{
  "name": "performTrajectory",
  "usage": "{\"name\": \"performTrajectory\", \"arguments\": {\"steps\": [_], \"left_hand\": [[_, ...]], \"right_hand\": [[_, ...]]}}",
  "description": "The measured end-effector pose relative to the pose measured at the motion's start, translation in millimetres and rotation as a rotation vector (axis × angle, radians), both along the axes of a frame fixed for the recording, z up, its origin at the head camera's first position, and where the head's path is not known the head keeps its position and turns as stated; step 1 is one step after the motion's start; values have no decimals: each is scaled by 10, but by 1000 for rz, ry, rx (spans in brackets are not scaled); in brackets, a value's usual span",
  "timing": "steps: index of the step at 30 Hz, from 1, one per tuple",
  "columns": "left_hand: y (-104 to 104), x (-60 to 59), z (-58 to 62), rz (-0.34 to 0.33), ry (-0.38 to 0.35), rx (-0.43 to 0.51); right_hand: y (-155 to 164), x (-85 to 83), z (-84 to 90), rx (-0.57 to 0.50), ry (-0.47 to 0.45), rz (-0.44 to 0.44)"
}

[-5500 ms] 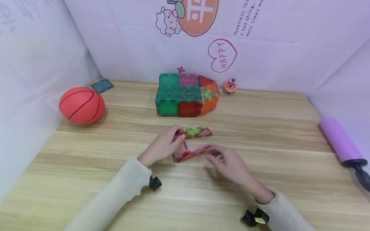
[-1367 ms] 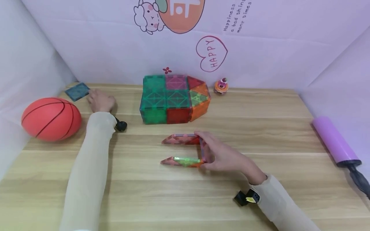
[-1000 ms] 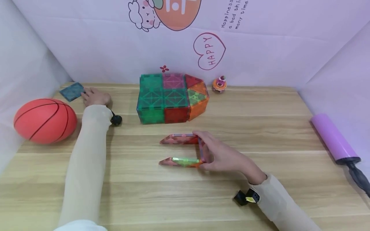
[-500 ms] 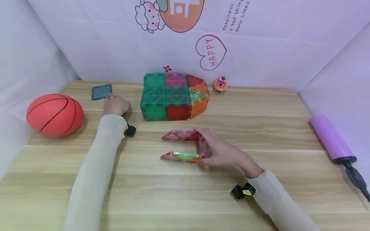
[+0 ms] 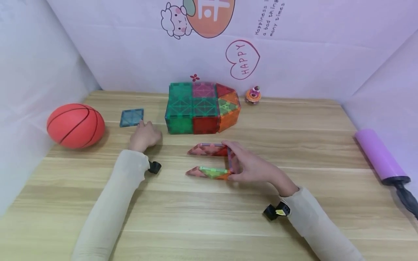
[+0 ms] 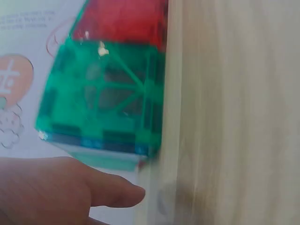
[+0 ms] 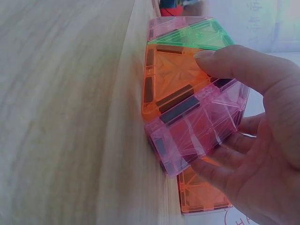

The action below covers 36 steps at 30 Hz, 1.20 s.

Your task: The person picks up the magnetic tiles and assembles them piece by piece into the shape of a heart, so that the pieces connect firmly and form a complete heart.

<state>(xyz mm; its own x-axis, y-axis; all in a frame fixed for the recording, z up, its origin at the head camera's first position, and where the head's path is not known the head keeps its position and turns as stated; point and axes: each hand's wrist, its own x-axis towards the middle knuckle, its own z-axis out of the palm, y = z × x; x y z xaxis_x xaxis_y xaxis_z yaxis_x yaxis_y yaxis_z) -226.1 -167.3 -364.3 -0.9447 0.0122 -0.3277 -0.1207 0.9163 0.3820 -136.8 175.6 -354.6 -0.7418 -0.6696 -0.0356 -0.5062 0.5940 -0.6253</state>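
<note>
My left hand (image 5: pixel 146 136) holds a see-through blue square magnetic tile (image 5: pixel 131 117) at its near right corner, left of the green block. The left wrist view shows the thumb (image 6: pixel 117 190), but not the blue tile. My right hand (image 5: pixel 253 165) grips the right end of a U-shaped strip of magnetic tiles standing on the table. Its thumb lies on the orange tile (image 7: pixel 173 77) and its fingers wrap behind the pink tile (image 7: pixel 199 126). One arm of the strip ends in a yellow-green triangle (image 5: pixel 212 172) and a pink piece; a red-pink arm (image 5: pixel 209 149) runs behind it.
A house-like block of green, red and orange magnetic tiles (image 5: pixel 192 108) stands at the back middle, with a small toy figure (image 5: pixel 253 95) beside it. A red basketball (image 5: pixel 76 125) sits at the left. A purple pump (image 5: pixel 380 156) lies at the right edge.
My left hand has reached the blue tile at the back left and brought it rightward and nearer. Earlier, both hands were at the tile strip, which has since been turned; my right hand keeps hold.
</note>
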Motion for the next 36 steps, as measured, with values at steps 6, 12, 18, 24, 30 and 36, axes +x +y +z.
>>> {"name": "performTrajectory", "arguments": {"steps": [6,12,18,24,30,36], "left_hand": [[-96,0,68,1,116,59],[-410,-226,82,-55,132,57],[-583,-366,108,-187,3,35],[-563,-334,160,-273,17,5],[-508,-231,142,-333,36,13],[-693,-129,66,-337,-11,81]], "right_hand": [[22,-3,13,11,1,-22],[11,3,5,19,5,-15],[-2,26,0,29,17,-18],[-4,31,-3,2,1,-3],[3,35,5,-19,30,-7],[-47,39,-13,-11,35,-7]]}}
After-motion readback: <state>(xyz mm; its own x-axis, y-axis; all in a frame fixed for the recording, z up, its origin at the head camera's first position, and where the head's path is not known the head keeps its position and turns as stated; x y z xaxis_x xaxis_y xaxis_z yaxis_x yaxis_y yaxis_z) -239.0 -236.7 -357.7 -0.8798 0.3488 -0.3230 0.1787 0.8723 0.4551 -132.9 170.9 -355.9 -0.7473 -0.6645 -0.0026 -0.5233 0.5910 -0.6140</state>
